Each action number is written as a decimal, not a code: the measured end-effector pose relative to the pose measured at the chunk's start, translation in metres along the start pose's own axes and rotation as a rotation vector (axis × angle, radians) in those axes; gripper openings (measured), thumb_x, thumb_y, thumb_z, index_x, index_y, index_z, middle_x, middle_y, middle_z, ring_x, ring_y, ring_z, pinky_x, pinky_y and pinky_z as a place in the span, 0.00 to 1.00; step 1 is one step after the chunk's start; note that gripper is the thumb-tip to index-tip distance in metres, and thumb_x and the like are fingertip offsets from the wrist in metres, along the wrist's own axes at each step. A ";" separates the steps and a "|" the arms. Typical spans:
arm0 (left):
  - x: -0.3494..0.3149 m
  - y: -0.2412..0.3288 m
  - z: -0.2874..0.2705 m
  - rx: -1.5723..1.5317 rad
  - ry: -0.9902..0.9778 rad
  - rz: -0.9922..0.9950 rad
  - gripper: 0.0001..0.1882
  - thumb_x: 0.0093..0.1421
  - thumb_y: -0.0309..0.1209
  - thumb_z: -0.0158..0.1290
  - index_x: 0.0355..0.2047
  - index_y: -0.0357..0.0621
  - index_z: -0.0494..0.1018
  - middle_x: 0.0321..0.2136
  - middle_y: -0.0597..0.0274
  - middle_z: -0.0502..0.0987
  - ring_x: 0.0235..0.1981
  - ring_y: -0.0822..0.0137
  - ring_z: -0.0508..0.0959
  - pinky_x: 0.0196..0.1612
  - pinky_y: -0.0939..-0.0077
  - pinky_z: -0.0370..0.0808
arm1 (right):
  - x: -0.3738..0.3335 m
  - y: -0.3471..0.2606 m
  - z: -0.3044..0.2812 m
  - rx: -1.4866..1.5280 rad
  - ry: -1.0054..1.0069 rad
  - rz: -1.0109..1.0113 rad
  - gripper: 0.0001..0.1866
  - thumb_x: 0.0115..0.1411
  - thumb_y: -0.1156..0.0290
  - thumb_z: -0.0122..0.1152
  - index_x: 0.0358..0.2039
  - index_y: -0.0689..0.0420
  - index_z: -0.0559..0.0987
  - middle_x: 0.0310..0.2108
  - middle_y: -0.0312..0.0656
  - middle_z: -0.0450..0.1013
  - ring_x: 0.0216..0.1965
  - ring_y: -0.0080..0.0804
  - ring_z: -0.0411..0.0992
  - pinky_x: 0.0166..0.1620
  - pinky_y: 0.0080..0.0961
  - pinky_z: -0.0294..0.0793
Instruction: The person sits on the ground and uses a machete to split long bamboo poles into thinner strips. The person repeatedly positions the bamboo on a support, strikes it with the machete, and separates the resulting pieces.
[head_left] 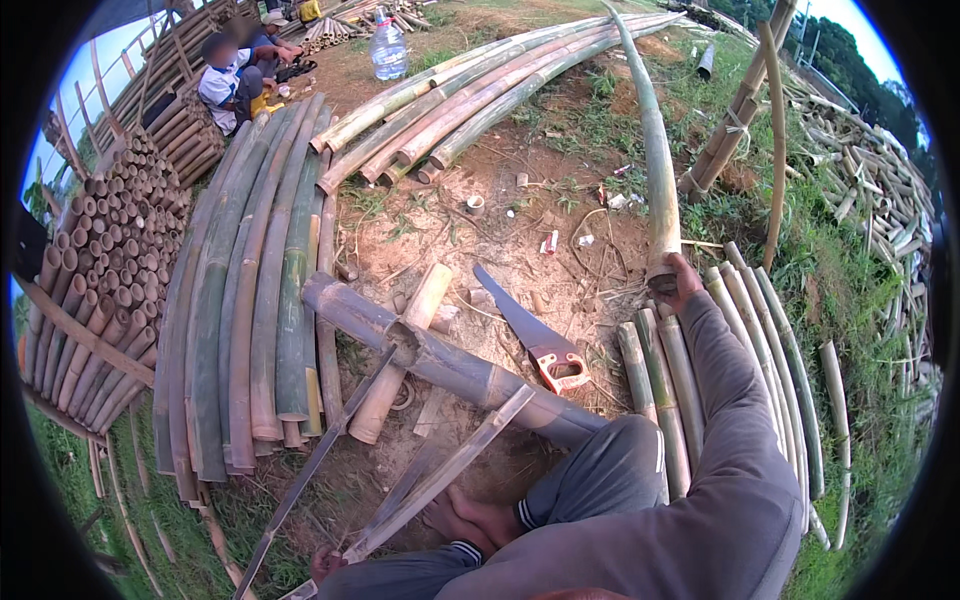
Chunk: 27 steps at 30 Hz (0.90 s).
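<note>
My right hand (682, 280) is closed around the near end of a long green bamboo pole (652, 130), which stretches away to the far side. At the lower left, my left hand (325, 562) is beside my knee, close to the lower end of a pale bamboo strip (450, 470); its fingers are too small and dark to read. A thick dark bamboo piece (465, 368) with a notch cut in it slants in front of my legs. Just beyond it, a handsaw (530, 335) with a reddish-brown handle lies on the ground.
Long bamboo poles (235, 290) lie stacked at left, beside bundled cut lengths (120, 220). More poles (480, 95) lie ahead; shorter ones (765, 340) are under my right arm. A bamboo post (735, 110) stands at right. Far left sit people (235, 85) near a water bottle (388, 50).
</note>
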<state>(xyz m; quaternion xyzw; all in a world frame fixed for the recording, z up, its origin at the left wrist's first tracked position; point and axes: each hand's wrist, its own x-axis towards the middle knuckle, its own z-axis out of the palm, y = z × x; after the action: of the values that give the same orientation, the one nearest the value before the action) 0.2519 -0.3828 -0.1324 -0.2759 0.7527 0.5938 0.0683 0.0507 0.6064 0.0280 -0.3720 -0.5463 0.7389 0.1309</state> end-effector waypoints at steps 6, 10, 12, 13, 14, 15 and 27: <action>-0.020 0.239 0.049 0.325 -0.220 0.302 0.26 0.62 0.31 0.65 0.58 0.36 0.74 0.43 0.57 0.80 0.41 0.71 0.80 0.42 0.75 0.79 | -0.105 0.064 0.023 0.019 -0.063 0.049 0.32 0.58 0.50 0.65 0.56 0.60 0.75 0.45 0.48 0.81 0.44 0.43 0.83 0.50 0.46 0.79; -0.041 0.335 0.150 0.609 -0.639 0.516 0.35 0.62 0.41 0.68 0.65 0.38 0.71 0.49 0.50 0.82 0.48 0.62 0.82 0.52 0.66 0.80 | -0.187 0.119 0.090 0.282 -0.296 0.222 0.26 0.65 0.62 0.59 0.61 0.61 0.72 0.54 0.50 0.77 0.52 0.47 0.80 0.60 0.52 0.77; -0.053 0.354 0.231 0.702 -0.835 0.538 0.42 0.62 0.50 0.69 0.69 0.39 0.68 0.54 0.46 0.81 0.54 0.57 0.81 0.58 0.62 0.79 | -0.221 0.159 0.118 0.414 -0.445 0.318 0.28 0.64 0.67 0.62 0.63 0.61 0.71 0.57 0.48 0.76 0.58 0.46 0.76 0.66 0.52 0.73; -0.056 0.351 0.266 0.657 -0.903 0.507 0.44 0.62 0.53 0.67 0.69 0.37 0.67 0.56 0.44 0.80 0.57 0.55 0.81 0.60 0.60 0.77 | -0.240 0.177 0.139 0.511 -0.545 0.392 0.31 0.62 0.70 0.66 0.65 0.61 0.69 0.58 0.48 0.76 0.60 0.46 0.75 0.67 0.53 0.72; -0.038 0.323 0.292 0.517 -0.942 0.446 0.48 0.62 0.55 0.67 0.69 0.33 0.65 0.56 0.41 0.80 0.57 0.53 0.81 0.61 0.60 0.77 | -0.269 0.186 0.165 0.481 -0.707 0.366 0.33 0.62 0.70 0.67 0.66 0.61 0.69 0.59 0.47 0.76 0.61 0.45 0.75 0.70 0.50 0.69; -0.027 0.309 0.328 0.487 -0.974 0.406 0.46 0.62 0.54 0.67 0.69 0.33 0.65 0.56 0.41 0.80 0.57 0.53 0.81 0.60 0.60 0.78 | -0.284 0.211 0.182 0.514 -0.851 0.412 0.33 0.61 0.70 0.69 0.66 0.61 0.70 0.59 0.46 0.76 0.61 0.44 0.75 0.70 0.46 0.68; -0.042 0.318 0.278 0.423 -1.002 0.206 0.45 0.54 0.40 0.74 0.67 0.37 0.65 0.53 0.51 0.80 0.53 0.58 0.81 0.58 0.63 0.77 | -0.321 0.218 0.236 -0.884 -1.477 -0.203 0.25 0.66 0.54 0.67 0.54 0.62 0.82 0.45 0.47 0.82 0.49 0.34 0.80 0.54 0.33 0.78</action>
<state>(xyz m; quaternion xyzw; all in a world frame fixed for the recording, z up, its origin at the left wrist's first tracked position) 0.0668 -0.0646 0.0787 0.1349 0.7541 0.4920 0.4135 0.1544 0.1658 -0.0093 0.2368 -0.7591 0.4960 -0.3487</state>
